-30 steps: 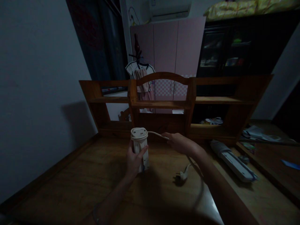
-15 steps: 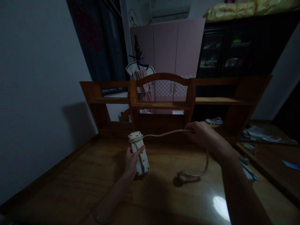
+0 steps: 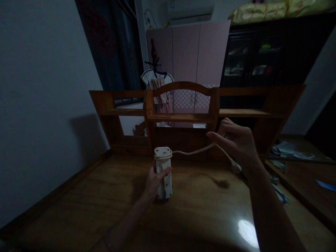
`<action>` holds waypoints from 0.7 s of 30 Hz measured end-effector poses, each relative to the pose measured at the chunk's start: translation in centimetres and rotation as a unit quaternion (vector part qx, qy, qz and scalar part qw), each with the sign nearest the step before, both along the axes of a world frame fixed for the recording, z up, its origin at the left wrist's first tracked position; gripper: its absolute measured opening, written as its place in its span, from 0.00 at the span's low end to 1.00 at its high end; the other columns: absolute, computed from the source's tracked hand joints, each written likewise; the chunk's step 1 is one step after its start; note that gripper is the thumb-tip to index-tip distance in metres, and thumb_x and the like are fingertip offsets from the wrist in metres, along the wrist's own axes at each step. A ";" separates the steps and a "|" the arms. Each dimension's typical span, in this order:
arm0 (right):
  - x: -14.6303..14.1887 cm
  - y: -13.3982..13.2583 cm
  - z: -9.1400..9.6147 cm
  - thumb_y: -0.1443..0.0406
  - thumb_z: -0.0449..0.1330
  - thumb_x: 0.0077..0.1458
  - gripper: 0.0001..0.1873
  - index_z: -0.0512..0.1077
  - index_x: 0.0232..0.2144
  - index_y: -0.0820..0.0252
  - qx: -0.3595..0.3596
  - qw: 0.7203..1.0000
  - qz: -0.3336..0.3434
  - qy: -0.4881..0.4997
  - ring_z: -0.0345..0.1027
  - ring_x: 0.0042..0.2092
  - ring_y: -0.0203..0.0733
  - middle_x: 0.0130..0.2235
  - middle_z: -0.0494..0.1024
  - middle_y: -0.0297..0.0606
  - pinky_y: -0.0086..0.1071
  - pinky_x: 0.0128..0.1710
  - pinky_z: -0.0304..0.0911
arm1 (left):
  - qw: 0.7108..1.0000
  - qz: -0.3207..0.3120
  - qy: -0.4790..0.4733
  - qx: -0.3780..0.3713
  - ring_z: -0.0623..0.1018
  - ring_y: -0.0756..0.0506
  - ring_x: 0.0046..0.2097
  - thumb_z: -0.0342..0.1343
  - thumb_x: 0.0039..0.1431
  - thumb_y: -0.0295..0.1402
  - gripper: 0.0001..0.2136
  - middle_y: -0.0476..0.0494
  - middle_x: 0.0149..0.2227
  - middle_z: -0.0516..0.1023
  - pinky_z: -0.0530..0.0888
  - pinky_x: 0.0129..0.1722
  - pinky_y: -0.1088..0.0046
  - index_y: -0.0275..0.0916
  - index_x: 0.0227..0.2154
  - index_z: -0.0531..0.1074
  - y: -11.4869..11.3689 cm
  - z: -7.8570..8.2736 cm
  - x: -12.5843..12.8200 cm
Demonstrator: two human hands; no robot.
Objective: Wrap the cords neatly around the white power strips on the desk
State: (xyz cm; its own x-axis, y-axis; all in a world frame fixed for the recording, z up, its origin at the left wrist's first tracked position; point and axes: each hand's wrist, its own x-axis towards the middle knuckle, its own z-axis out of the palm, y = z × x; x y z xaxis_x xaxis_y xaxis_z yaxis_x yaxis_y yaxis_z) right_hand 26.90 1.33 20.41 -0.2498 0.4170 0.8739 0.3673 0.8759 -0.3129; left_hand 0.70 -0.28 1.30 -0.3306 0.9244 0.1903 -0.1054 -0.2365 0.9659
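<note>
A white power strip (image 3: 163,164) stands nearly upright above the wooden desktop, its underside with screw holes facing me. My left hand (image 3: 155,180) is wrapped round its lower half, thumb across the front. Several turns of the pale power cord (image 3: 193,152) circle the strip near its top. From there the cord runs right, slightly slack, to my right hand (image 3: 233,140), which is closed on it between thumb and fingers. Beyond that hand a short length of cord hangs down, with the plug (image 3: 236,167) at its end, off the desk.
The wooden desktop (image 3: 105,203) lies beneath both hands. A wooden shelf unit (image 3: 181,119) stands along its back edge, close behind the cord. A wall (image 3: 47,115) bounds the left side. Papers (image 3: 288,150) and a blue item (image 3: 325,185) lie at the right.
My right hand has risen and moved right, lifting the plug up off the desk area. The power strip has shifted right and turned more upright in my left hand.
</note>
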 end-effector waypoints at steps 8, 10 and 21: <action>0.5 2.4 -1.1 0.68 0.58 0.52 0.19 0.56 0.14 0.60 0.067 0.997 -0.028 -0.007 0.52 0.29 0.35 0.22 0.56 0.29 0.32 0.34 0.53 | 1.000 0.000 -0.005 -0.021 0.77 0.44 0.40 0.67 0.43 0.38 0.27 0.40 0.43 0.77 0.73 0.38 0.71 0.39 0.47 0.69 -0.1 -0.2 0.1; 0.4 3.0 -1.4 0.68 0.58 0.51 0.18 0.57 0.14 0.60 0.096 0.994 -0.050 -0.022 0.52 0.29 0.35 0.22 0.56 0.29 0.32 0.35 0.54 | 0.999 -0.006 -0.027 -0.030 0.78 0.44 0.39 0.68 0.42 0.38 0.28 0.40 0.42 0.78 0.73 0.37 0.72 0.38 0.47 0.69 0.0 -0.2 0.1; 0.9 5.0 -3.0 0.64 0.60 0.53 0.19 0.59 0.15 0.60 0.095 0.973 -0.155 0.143 0.51 0.28 0.33 0.23 0.57 0.29 0.30 0.30 0.51 | 0.998 -0.026 -0.039 -0.042 0.77 0.45 0.36 0.68 0.41 0.37 0.30 0.40 0.41 0.78 0.73 0.34 0.73 0.38 0.48 0.68 -0.2 0.1 0.6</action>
State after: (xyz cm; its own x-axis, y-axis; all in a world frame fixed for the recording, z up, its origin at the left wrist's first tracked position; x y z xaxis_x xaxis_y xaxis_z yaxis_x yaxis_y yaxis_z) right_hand 27.84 6.31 17.45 0.1270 0.2570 0.9580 0.5447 0.7891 -0.2839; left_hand 1.34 -0.48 1.41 -0.2919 0.9524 0.0878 -0.1914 -0.1481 0.9703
